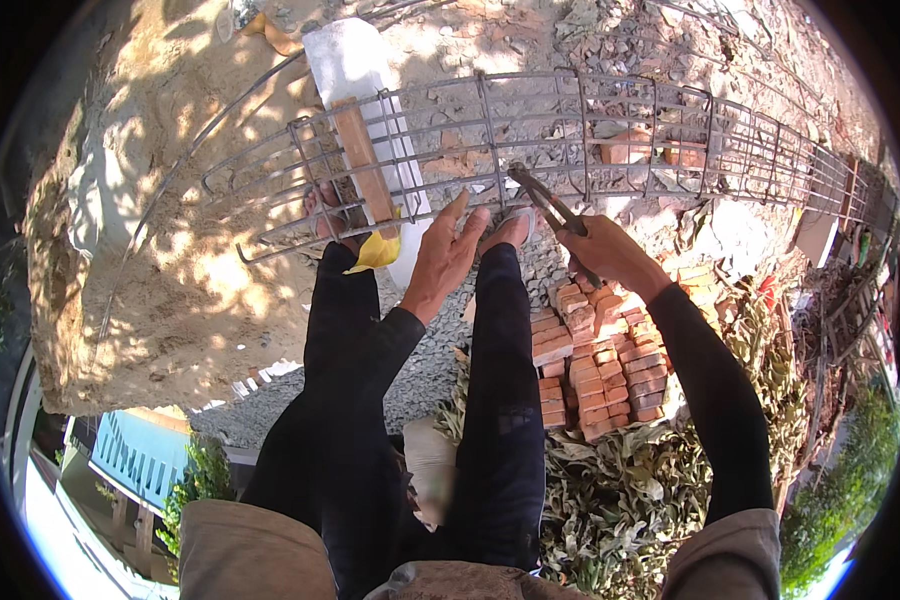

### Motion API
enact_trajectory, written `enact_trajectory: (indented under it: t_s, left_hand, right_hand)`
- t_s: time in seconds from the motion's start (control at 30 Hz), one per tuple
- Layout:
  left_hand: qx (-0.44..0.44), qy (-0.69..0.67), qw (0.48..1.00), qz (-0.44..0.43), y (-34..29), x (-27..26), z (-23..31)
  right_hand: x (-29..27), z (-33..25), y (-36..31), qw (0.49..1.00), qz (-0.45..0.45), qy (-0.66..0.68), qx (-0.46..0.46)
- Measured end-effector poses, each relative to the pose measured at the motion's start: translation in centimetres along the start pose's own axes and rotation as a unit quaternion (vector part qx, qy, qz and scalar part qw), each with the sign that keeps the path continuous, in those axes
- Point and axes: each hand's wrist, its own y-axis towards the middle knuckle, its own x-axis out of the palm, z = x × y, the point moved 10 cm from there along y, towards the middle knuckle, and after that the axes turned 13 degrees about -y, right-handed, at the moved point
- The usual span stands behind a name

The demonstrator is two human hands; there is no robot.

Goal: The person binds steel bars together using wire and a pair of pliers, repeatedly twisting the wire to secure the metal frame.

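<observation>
A long cage of thin steel rebar (486,118) with square stirrups lies across the ground in front of my feet. My right hand (610,255) is closed round the handles of dark metal pincers (547,202). Their jaws point up and left, at the cage's near bars beside a stirrup. To the left of them, my left hand (442,260) is just short of the near bars, fingers stretched out and thumb apart. Nothing shows in it. Whether the pincer jaws grip a wire is too small to tell.
Under the cage's left end are a pale slab (348,62) and a wooden strip (364,165). A yellow scrap (374,253) hangs near my left foot. Stacked red bricks (602,385) and dry leaves (620,495) lie at right. A long loose rod curves at left.
</observation>
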Motion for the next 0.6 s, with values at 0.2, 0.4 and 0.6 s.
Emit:
enact_trajectory:
  t_s: [0.2,0.4,0.6]
  left_hand:
    - [-0.11,-0.061,0.991,-0.044,-4.6,8.0,2.5]
    - [-0.115,0.125,0.982,-0.08,-9.3,9.6,5.5]
    - [-0.397,-0.093,0.912,-0.036,-9.9,4.2,9.9]
  right_hand:
    - [8.9,4.1,-6.9,0.972,0.116,0.201,-0.016]
    - [7.2,7.3,-11.9,0.941,0.302,-0.148,-0.035]
    - [7.0,11.0,-17.2,0.891,0.317,-0.263,-0.189]
